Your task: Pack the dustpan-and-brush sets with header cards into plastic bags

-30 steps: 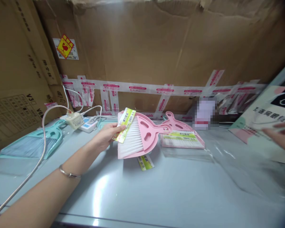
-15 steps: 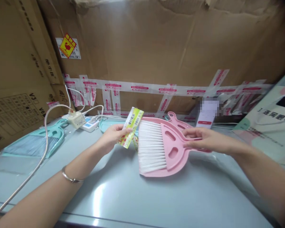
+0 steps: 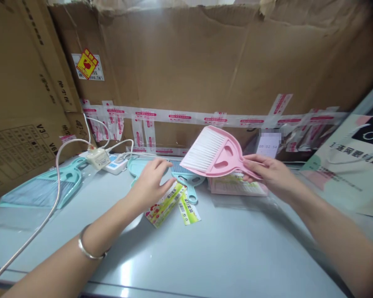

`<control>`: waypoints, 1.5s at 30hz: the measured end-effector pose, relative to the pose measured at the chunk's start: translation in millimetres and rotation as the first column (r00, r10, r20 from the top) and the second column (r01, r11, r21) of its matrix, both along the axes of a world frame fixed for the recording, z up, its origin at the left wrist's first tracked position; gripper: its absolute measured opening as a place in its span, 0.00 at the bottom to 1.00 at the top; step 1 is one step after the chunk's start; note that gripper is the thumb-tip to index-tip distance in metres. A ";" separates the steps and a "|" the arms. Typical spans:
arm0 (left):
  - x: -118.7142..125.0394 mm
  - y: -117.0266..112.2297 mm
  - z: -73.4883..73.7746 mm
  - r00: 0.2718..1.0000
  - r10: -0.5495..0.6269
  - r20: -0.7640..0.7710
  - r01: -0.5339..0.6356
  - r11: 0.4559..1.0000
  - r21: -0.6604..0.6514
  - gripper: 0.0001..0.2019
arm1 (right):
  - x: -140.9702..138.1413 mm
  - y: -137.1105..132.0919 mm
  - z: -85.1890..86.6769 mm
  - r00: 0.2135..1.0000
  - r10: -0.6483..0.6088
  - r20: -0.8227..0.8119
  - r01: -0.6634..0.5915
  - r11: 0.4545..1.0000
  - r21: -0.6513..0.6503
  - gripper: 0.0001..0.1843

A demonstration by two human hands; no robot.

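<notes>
My right hand (image 3: 264,174) grips the handle end of a pink dustpan (image 3: 226,171) with a white-bristled brush (image 3: 205,147) nested in it. The set is raised above the table and tilted, bristles toward the upper left. With fingers and thumb apart, my left hand (image 3: 155,182) holds nothing. Just below its fingertips is a yellow-green label card (image 3: 166,207), overlapping a second card (image 3: 190,211) on the table. Behind my left hand lie a teal dustpan (image 3: 135,167) and a teal brush (image 3: 188,180), partly hidden.
Beneath the raised set lies another pink set (image 3: 236,190) with a label. At left rests a bagged teal dustpan set (image 3: 45,188), crossed by a white cable (image 3: 57,182). A charger (image 3: 98,158) and power strip (image 3: 116,163), phone (image 3: 267,142) and cardboard boxes (image 3: 174,62) stand behind.
My left hand has let go of the label card, and its fingers have spread. The pink set in my right hand has risen and tilted, uncovering the teal brush and the second card.
</notes>
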State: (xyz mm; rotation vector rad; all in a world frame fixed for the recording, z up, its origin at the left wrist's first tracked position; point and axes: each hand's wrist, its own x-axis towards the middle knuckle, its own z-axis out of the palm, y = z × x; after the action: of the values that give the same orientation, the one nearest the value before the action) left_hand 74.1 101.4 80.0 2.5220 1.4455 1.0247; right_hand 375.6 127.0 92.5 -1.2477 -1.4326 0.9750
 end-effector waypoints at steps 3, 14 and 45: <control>12.5 -6.9 7.9 0.991 -0.125 -0.056 0.137 0.923 0.360 0.11 | -34.3 -12.0 -2.3 0.994 0.076 -0.084 -0.082 0.994 -0.069 0.25; 17.9 -17.7 21.1 0.930 0.143 -0.337 0.113 0.763 0.636 0.07 | -82.1 -60.0 10.3 0.958 0.285 -0.015 -0.274 0.933 0.232 0.11; 12.0 -37.2 42.5 0.924 -0.375 -0.073 0.382 0.903 0.199 0.07 | -101.1 -45.2 25.0 0.848 0.040 0.529 -0.503 0.379 0.777 0.14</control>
State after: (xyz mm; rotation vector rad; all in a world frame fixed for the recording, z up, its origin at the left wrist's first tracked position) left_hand 86.1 64.2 122.4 2.8195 0.8296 1.1125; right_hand 274.5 81.8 117.4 -0.3486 -2.1514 -0.0526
